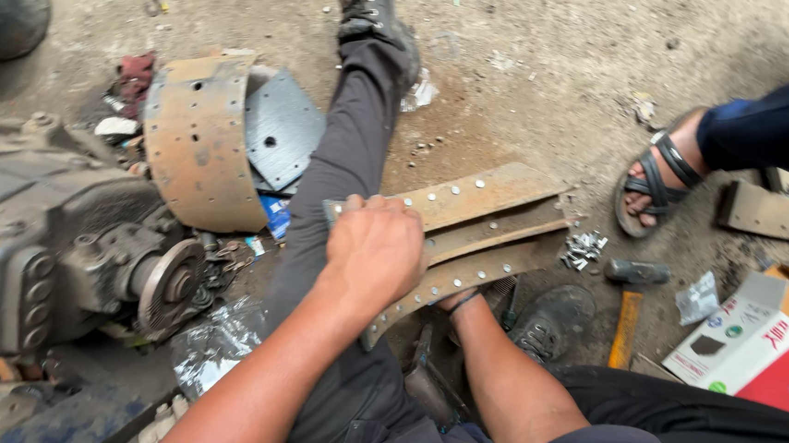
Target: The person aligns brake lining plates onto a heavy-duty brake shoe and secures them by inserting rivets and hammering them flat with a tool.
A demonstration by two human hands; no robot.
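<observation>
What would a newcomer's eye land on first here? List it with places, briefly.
At centre, the left hand presses on a rusty curved brake shoe studded with bright rivets, resting across the person's leg; the right hand supports it from beneath. Upper left, a second brake shoe stands beside a greasy gearbox. A sandalled foot is at right.

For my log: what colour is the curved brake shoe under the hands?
Rusty brown brake shoe, silver rivets; head view.

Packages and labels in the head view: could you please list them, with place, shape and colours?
Cardboard box: lower right on the ground, rectangular, white top with small round stickers, red side.
Blue packet: beside the curved rusty brake shoe, small, flat, partly hidden.
No signs or screens.
</observation>
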